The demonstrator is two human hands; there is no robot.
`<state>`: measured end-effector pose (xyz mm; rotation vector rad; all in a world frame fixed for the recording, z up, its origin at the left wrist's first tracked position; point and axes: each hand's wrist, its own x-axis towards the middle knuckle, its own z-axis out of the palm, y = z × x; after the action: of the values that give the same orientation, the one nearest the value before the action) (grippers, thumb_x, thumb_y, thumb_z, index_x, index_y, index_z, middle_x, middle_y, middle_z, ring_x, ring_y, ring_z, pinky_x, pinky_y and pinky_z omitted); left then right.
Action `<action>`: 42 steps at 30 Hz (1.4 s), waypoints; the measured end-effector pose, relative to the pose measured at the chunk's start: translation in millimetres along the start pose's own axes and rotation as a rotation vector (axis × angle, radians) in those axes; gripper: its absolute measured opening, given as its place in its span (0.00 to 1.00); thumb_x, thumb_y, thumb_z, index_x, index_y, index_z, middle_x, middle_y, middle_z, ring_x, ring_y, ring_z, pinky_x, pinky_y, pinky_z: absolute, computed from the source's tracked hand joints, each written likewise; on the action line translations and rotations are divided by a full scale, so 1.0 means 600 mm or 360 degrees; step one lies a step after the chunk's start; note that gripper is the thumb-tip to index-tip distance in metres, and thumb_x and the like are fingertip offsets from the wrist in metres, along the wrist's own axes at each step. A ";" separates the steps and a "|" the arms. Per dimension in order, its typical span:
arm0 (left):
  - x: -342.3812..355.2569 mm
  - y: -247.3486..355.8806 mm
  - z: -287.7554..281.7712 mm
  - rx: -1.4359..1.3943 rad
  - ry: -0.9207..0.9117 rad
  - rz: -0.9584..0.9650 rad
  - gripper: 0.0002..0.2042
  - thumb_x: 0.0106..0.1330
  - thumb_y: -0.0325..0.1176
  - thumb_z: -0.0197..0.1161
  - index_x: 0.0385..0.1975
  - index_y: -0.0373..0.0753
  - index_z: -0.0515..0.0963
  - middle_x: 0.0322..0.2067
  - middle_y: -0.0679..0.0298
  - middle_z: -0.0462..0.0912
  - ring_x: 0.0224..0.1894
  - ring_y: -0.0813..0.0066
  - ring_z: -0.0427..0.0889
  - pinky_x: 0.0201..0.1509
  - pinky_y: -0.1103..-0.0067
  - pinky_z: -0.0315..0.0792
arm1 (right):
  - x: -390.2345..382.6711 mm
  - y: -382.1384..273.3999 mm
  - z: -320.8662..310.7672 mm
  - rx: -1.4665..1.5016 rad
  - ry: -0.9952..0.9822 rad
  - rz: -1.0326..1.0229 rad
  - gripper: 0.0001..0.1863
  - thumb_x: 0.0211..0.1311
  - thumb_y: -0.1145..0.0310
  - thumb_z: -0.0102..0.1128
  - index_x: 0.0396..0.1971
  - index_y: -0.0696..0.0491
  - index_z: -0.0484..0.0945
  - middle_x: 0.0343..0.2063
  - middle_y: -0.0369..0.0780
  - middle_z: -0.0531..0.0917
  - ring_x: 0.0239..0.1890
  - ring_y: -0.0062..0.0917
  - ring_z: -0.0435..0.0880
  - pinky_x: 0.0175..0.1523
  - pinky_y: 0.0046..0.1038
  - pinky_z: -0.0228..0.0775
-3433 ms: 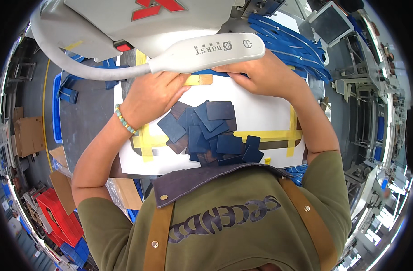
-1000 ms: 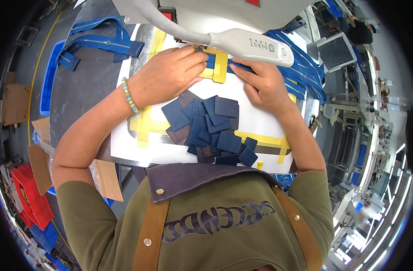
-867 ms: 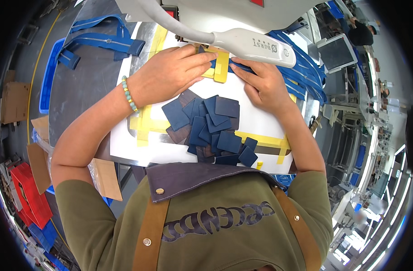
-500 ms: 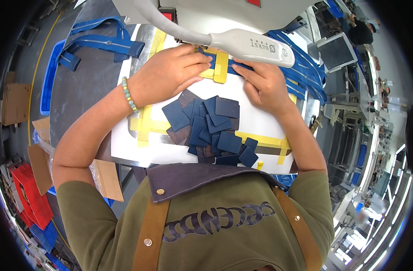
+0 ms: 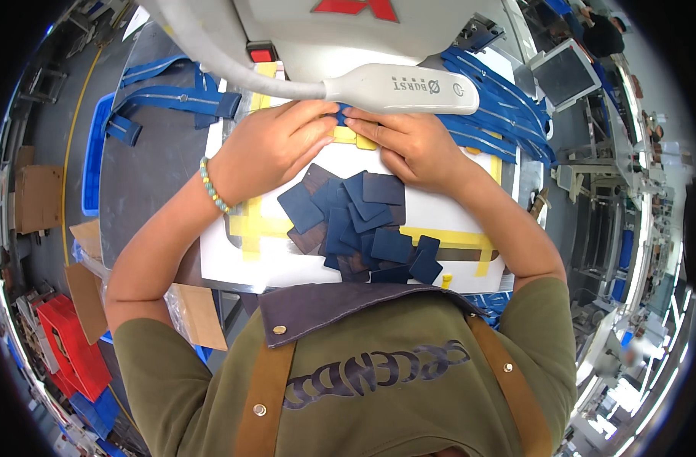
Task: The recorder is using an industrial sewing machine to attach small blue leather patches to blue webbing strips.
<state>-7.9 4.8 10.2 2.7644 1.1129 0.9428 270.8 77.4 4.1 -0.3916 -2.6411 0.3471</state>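
My left hand (image 5: 276, 141) and my right hand (image 5: 416, 148) meet under a white lamp head (image 5: 401, 87), fingertips close together. Between them shows a small part of a blue strap (image 5: 346, 116); the fingers of both hands press on it and are closed around its edges, though the lamp hides part of this. Just below the fingertips lies a yellow guide block (image 5: 366, 142) on yellow tape. Nearer to me, a loose pile of dark blue rounded-corner patches (image 5: 365, 209) rests on the white work surface (image 5: 283, 266).
A pale machine body (image 5: 325, 38) stands right behind my hands. Blue straps with a pale stripe (image 5: 177, 99) lie at left, and more blue straps (image 5: 493, 107) at right. A blue bin (image 5: 97, 156), cardboard boxes (image 5: 39, 198) and a screen (image 5: 565, 75) stand around the table.
My right hand has moved left along the strap, up to my left fingertips. The yellow block is now mostly covered. The view has shifted slightly.
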 end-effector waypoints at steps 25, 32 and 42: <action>-0.024 0.029 -0.005 -0.0179 -0.0456 -0.0451 0.28 0.73 0.32 0.63 0.73 0.39 0.72 0.73 0.56 0.73 0.76 0.47 0.63 0.79 0.60 0.55 | -0.003 -0.001 0.002 -0.0047 -0.0125 0.0096 0.30 0.55 0.75 0.63 0.62 0.52 0.81 0.63 0.41 0.80 0.65 0.40 0.75 0.67 0.45 0.69; -0.017 0.022 0.008 -0.0154 -0.0322 -0.0391 0.23 0.71 0.35 0.66 0.66 0.37 0.79 0.66 0.56 0.80 0.67 0.47 0.71 0.73 0.57 0.63 | -0.009 0.001 0.004 -0.0064 -0.0028 0.0084 0.28 0.55 0.76 0.63 0.59 0.51 0.83 0.58 0.40 0.82 0.60 0.39 0.79 0.64 0.42 0.72; -0.001 0.031 0.015 0.0049 -0.0273 -0.0293 0.23 0.65 0.30 0.72 0.61 0.35 0.82 0.64 0.60 0.82 0.65 0.56 0.77 0.70 0.63 0.68 | -0.005 -0.006 -0.003 -0.0129 0.0171 0.0006 0.24 0.49 0.78 0.67 0.50 0.49 0.88 0.53 0.38 0.86 0.54 0.36 0.84 0.59 0.38 0.77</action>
<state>8.0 -7.6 6.7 2.6471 1.3326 0.6613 273.1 73.3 5.6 -0.4292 -2.5552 0.2142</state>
